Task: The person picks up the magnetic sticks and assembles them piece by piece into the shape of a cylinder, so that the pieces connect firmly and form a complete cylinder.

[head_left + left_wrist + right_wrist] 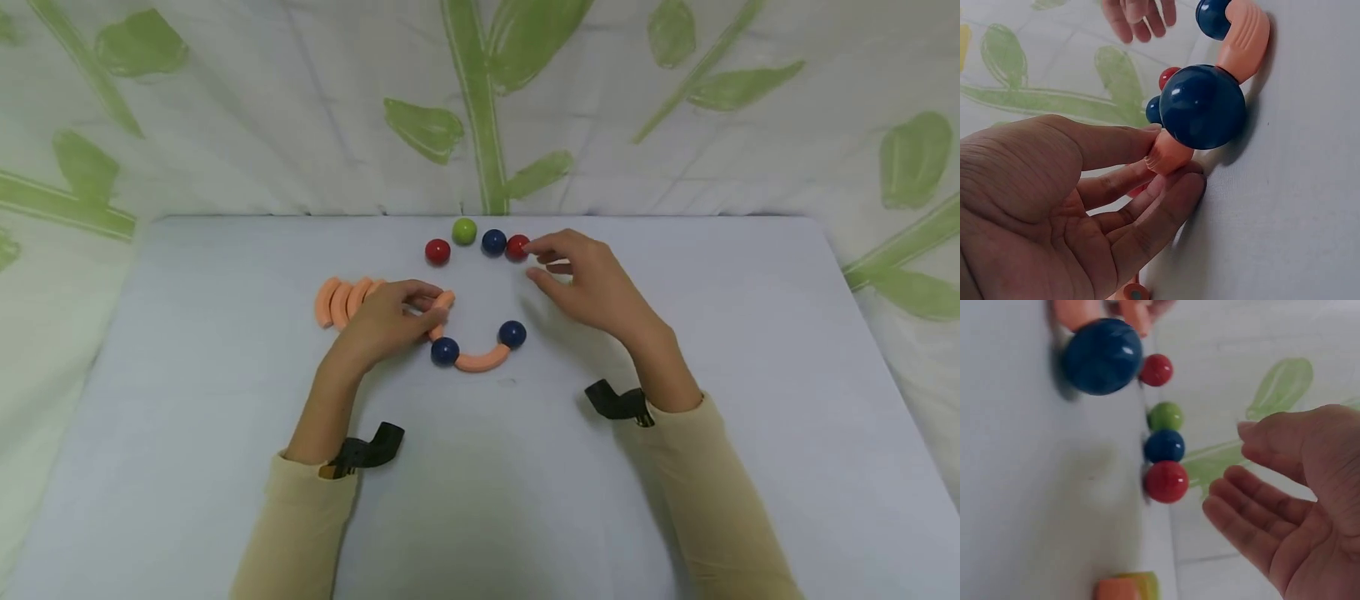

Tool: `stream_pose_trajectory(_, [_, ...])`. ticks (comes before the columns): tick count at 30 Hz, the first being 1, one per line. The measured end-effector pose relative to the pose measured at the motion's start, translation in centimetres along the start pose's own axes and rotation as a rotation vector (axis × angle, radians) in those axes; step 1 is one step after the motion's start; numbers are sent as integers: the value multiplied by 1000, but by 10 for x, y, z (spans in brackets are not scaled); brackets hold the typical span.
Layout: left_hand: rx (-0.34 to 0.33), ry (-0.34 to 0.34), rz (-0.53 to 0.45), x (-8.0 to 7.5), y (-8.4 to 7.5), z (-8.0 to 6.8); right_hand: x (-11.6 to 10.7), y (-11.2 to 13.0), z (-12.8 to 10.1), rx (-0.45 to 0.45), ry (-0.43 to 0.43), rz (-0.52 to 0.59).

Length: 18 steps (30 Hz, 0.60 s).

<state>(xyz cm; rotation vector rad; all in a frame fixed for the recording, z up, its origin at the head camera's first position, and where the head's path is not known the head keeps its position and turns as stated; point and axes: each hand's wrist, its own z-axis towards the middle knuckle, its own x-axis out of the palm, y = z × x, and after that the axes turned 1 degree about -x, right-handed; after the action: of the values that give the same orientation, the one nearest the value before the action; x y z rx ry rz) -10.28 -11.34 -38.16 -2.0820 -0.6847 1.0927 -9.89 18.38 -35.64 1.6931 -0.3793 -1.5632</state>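
Note:
My left hand (pixel 423 310) pinches one orange curved piece (pixel 444 307) whose lower end meets a blue ball (pixel 445 351). In the left wrist view the fingertips (pixel 1175 181) close round that piece (pixel 1169 153) just behind the ball (pixel 1202 106). A second orange curve (pixel 482 360) links this ball to another blue ball (pixel 512 334). My right hand (pixel 543 262) hovers with relaxed fingers beside a red ball (pixel 517 247), holding nothing; in the right wrist view the hand (pixel 1241 469) stays a little apart from the ball (pixel 1166 481).
A red ball (pixel 437 251), a green ball (pixel 464 231) and a blue ball (pixel 493 242) lie in an arc near the far edge of the pale table (pixel 187 467). Several spare orange curves (pixel 341 302) are stacked left of my left hand. A leaf-print cloth (pixel 675 100) hangs behind.

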Motion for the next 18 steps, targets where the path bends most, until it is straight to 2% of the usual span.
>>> stream_pose_trajectory(4, [20, 4, -20, 1, -4, 4, -7, 1, 19, 58, -33, -35])
stream_pose_trajectory(7, [16, 14, -22, 3, -5, 5, -4, -1, 28, 98, -38, -39])
stream_pose_trajectory(13, [2, -1, -7, 5, -5, 3, 12, -5, 41, 86, 5, -107])
stream_pose_trajectory(18, [20, 6, -23, 6, -9, 4, 13, -6, 43, 102, 20, -162])
